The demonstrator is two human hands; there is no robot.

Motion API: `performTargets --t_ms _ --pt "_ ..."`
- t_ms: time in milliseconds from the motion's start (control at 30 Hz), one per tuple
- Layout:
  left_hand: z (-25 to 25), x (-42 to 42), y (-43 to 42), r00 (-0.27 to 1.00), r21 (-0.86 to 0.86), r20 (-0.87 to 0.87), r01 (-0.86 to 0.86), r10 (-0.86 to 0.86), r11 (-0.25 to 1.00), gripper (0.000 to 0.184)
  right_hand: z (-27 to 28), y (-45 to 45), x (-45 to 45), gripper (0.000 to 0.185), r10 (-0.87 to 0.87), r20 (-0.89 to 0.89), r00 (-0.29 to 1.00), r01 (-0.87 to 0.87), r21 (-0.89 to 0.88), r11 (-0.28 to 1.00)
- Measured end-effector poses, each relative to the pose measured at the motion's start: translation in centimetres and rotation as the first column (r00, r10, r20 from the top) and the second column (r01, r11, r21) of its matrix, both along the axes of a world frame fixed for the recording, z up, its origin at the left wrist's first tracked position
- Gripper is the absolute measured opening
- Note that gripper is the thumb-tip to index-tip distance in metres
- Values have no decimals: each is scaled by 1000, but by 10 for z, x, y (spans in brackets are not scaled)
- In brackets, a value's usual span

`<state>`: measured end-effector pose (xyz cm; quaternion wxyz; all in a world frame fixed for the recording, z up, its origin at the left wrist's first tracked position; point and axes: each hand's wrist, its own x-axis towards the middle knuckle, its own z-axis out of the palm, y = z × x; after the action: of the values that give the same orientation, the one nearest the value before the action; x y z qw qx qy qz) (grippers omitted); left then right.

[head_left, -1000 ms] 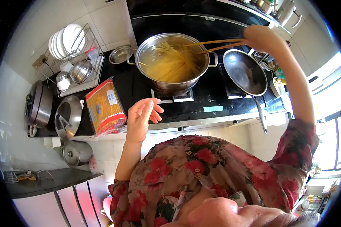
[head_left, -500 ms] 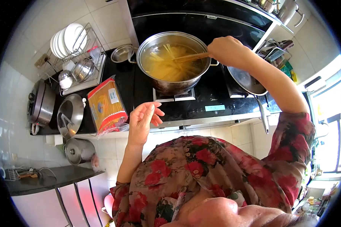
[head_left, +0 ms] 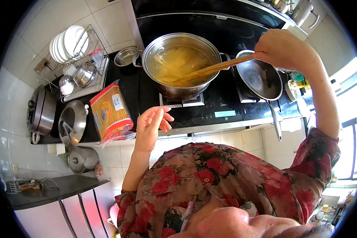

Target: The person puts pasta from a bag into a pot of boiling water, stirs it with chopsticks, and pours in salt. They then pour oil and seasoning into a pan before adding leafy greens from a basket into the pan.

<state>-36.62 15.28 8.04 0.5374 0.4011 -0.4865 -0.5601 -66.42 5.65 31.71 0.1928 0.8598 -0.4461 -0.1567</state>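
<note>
Wooden chopsticks [head_left: 222,65] are gripped in my right hand [head_left: 282,49], raised to the right of the pot and above the frying pan. Their far ends dip into the steel pot [head_left: 182,89], among pale yellow noodles [head_left: 180,63] in cloudy liquid. My left hand [head_left: 151,123] hangs in front of the counter edge, fingers loosely curled and apart, holding nothing. Nearest to it lies an opened red and yellow plastic packet [head_left: 111,111] with long strands inside.
A frying pan [head_left: 261,77] sits on the right burner, its handle [head_left: 276,123] jutting past the counter edge. A small steel bowl [head_left: 126,57], a pot lid [head_left: 72,122], a dish rack with plates [head_left: 75,41] and a rice cooker [head_left: 43,111] stand at the left.
My right hand has moved right and up from the pot's rim, and more of the chopsticks shows. Their dipped ends have shifted toward the pot's near side. My left hand stays nearly still.
</note>
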Motion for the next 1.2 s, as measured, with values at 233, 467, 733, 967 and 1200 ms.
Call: performTargets --t_ms 233,467,733,967,1200 --pt "4 -4 -4 999 -24 25 24 -23 999 28 -30 -27 39 21 100 -16 995 -98 98 990" --pt "5 7 -3 1000 -9 8 -22 22 1000 29 -91 -29 56 11 72 -127 989 -69 25 997" --pt "2 13 -5 999 -16 -32 9 -9 1000 27 -147 -26 29 12 -273 76 959 278 -55 959" --pt "1 -8 -12 984 -50 -73 158 -161 986 26 -200 -39 16 13 -300 229 926 329 -101 939" --pt "1 -17 -9 979 -39 -24 200 -201 979 30 -139 -25 -1 12 -196 55 979 202 -141 969"
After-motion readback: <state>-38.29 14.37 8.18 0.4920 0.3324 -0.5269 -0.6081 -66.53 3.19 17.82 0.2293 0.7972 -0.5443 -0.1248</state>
